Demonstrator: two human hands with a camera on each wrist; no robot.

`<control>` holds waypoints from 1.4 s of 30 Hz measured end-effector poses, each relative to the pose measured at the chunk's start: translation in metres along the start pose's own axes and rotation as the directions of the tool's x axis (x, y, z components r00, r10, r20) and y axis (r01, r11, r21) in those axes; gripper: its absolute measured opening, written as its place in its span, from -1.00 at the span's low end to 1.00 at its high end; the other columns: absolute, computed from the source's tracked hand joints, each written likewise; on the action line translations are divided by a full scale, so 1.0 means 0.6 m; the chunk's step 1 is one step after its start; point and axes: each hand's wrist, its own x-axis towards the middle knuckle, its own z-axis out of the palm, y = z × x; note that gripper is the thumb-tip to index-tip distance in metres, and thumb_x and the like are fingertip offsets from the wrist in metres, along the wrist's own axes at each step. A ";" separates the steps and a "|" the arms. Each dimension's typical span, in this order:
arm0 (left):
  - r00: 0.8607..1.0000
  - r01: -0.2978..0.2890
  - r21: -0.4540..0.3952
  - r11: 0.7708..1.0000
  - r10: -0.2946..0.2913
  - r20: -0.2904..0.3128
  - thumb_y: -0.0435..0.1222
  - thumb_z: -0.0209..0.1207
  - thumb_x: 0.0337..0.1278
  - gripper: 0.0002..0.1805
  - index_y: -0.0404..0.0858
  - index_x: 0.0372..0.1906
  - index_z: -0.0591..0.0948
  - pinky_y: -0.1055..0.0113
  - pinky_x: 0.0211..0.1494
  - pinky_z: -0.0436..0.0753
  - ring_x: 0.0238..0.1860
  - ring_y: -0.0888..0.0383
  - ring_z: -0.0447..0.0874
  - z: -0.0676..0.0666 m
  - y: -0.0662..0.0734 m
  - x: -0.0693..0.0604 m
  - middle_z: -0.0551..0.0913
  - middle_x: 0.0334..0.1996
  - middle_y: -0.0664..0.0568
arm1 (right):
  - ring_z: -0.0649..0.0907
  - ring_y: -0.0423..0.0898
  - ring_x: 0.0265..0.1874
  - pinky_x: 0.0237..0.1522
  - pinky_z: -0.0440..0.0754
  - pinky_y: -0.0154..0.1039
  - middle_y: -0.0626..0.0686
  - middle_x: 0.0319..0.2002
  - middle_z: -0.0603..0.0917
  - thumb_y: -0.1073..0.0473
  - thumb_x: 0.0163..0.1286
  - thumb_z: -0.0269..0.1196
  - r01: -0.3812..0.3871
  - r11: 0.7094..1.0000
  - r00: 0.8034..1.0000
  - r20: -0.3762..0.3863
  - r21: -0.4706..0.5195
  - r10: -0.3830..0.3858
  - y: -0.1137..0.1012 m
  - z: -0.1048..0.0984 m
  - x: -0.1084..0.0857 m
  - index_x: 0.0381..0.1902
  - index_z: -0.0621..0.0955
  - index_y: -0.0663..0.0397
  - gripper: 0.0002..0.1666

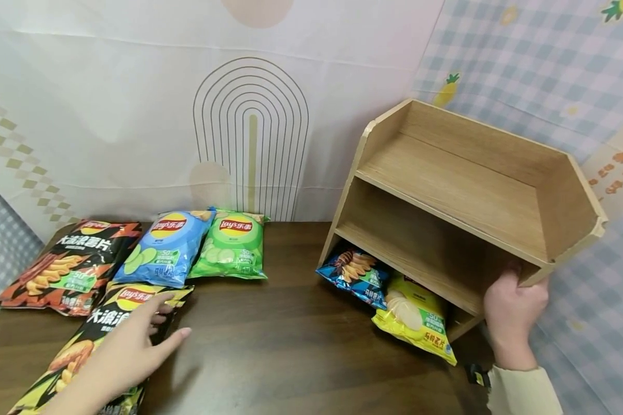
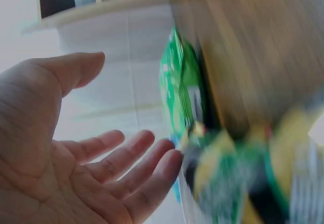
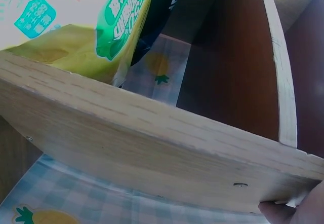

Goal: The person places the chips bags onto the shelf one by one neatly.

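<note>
My right hand (image 1: 514, 314) grips the right side of a wooden shelf unit (image 1: 462, 184), near the top board's front corner. In the right wrist view, fingertips (image 3: 277, 213) show on the side panel (image 3: 152, 153). A blue chip bag (image 1: 354, 275) and a yellow chip bag (image 1: 412, 317) stick out from the shelf's lowest level. Over a black and yellow chip bag (image 1: 115, 305) at the left is my left hand (image 1: 135, 340), fingers spread and holding nothing. Whether it touches the bag, I cannot tell.
Along the back left of the dark wooden table (image 1: 270, 340) lie a black and red chip bag (image 1: 70, 268), a light blue one (image 1: 166, 248) and a green one (image 1: 231, 245). Patterned cloth (image 1: 145, 104) hangs behind. A small black object (image 1: 476, 374) lies by the right sleeve.
</note>
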 end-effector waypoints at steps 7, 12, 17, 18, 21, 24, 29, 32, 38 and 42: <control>0.994 0.021 0.154 0.988 -0.004 -0.113 0.12 0.28 0.10 -0.16 -0.47 0.22 0.39 -0.35 0.04 0.27 0.07 -0.46 0.33 -0.035 -0.068 -0.014 0.44 0.07 -0.49 | 0.55 0.05 0.00 0.14 0.44 -0.22 0.16 -0.04 0.62 0.15 0.38 0.05 0.008 1.000 1.000 -0.002 -0.006 -0.008 -0.002 0.000 0.000 0.11 0.57 0.11 -0.61; 0.993 0.105 0.211 0.972 -0.090 -0.077 0.27 0.25 -0.01 0.02 -0.44 0.31 0.29 -0.49 -0.04 0.17 0.05 -0.62 0.16 -0.049 -0.106 -0.017 0.25 0.12 -0.62 | 0.55 0.07 0.01 0.15 0.44 -0.21 0.20 -0.03 0.62 0.13 0.39 0.05 0.011 1.000 1.000 -0.007 -0.014 -0.011 -0.002 0.001 0.001 0.11 0.57 0.13 -0.60; 0.976 0.188 0.230 0.955 -0.209 0.068 0.43 0.15 -0.09 0.27 -0.44 0.45 0.02 -0.59 -0.15 0.17 0.03 -0.74 0.04 -0.059 -0.135 -0.016 0.02 0.19 -0.71 | 0.54 0.04 -0.01 0.15 0.43 -0.22 0.16 -0.03 0.62 0.13 0.39 0.05 -0.001 1.000 1.000 -0.002 -0.007 0.001 -0.002 0.001 0.000 0.12 0.56 0.08 -0.60; 0.970 0.198 0.224 0.954 -0.223 0.093 0.43 0.14 -0.09 0.30 -0.46 0.46 -0.05 -0.58 -0.18 0.21 0.02 -0.75 0.04 -0.058 -0.141 -0.016 -0.01 0.18 -0.74 | 0.54 0.02 -0.02 0.15 0.43 -0.23 0.14 -0.04 0.62 0.12 0.39 0.05 -0.003 1.000 1.000 -0.001 -0.002 0.003 -0.001 0.002 0.000 0.12 0.56 0.06 -0.61; 0.947 0.230 0.203 0.952 -0.267 0.180 0.42 0.11 -0.04 0.37 -0.48 0.46 -0.26 -0.50 -0.25 0.33 0.00 -0.77 0.10 -0.053 -0.159 -0.015 -0.05 0.15 -0.79 | 0.54 -0.01 -0.04 0.13 0.44 -0.24 0.08 -0.06 0.62 0.12 0.39 0.06 0.001 1.000 1.000 -0.002 0.009 -0.001 -0.001 0.002 0.000 0.10 0.58 0.06 -0.62; 0.933 0.230 0.199 0.953 -0.275 0.234 0.39 0.09 0.02 0.36 -0.46 0.45 -0.38 -0.42 -0.31 0.42 -0.02 -0.76 0.17 -0.048 -0.168 -0.016 0.00 0.12 -0.81 | 0.54 0.00 -0.06 0.12 0.45 -0.23 0.09 -0.07 0.62 0.12 0.39 0.06 0.007 1.000 1.000 -0.007 0.008 -0.006 0.000 0.002 0.000 0.09 0.58 0.07 -0.63; 0.932 0.221 0.203 0.954 -0.268 0.243 0.38 0.12 0.01 0.37 -0.49 0.44 -0.37 -0.39 -0.32 0.45 0.00 -0.76 0.18 -0.043 -0.164 -0.019 0.04 0.11 -0.84 | 0.54 -0.01 -0.04 0.13 0.44 -0.24 0.10 -0.05 0.62 0.12 0.39 0.06 0.006 1.000 1.000 -0.007 0.013 -0.006 0.001 0.002 0.000 0.11 0.57 0.04 -0.63; 0.933 0.212 0.193 0.958 -0.257 0.251 0.37 0.14 0.01 0.38 -0.50 0.44 -0.36 -0.37 -0.32 0.47 0.01 -0.75 0.20 -0.039 -0.160 -0.021 0.04 0.12 -0.84 | 0.54 -0.02 -0.03 0.13 0.44 -0.25 0.08 -0.05 0.62 0.12 0.39 0.07 0.007 1.000 1.000 -0.009 0.019 -0.007 0.002 0.002 -0.001 0.10 0.58 0.03 -0.63; 0.934 0.189 0.160 0.969 -0.228 0.273 0.35 0.16 0.00 0.35 -0.44 0.46 -0.33 -0.32 -0.30 0.51 -0.01 -0.68 0.29 -0.024 -0.144 -0.024 0.15 0.08 -0.79 | 0.54 -0.01 -0.04 0.12 0.44 -0.24 0.08 -0.05 0.63 0.13 0.39 0.07 0.010 1.000 1.000 -0.013 0.017 -0.010 0.001 0.002 -0.001 0.10 0.58 0.05 -0.63; 0.946 0.178 0.143 0.974 -0.210 0.248 0.38 0.18 -0.06 0.36 -0.40 0.48 -0.29 -0.30 -0.29 0.52 -0.03 -0.60 0.38 -0.006 -0.123 -0.022 0.25 0.06 -0.69 | 0.54 0.04 -0.07 0.11 0.45 -0.19 0.11 -0.07 0.62 0.13 0.38 0.06 0.005 1.000 1.000 -0.021 0.000 -0.005 0.000 0.001 0.000 0.09 0.58 0.09 -0.62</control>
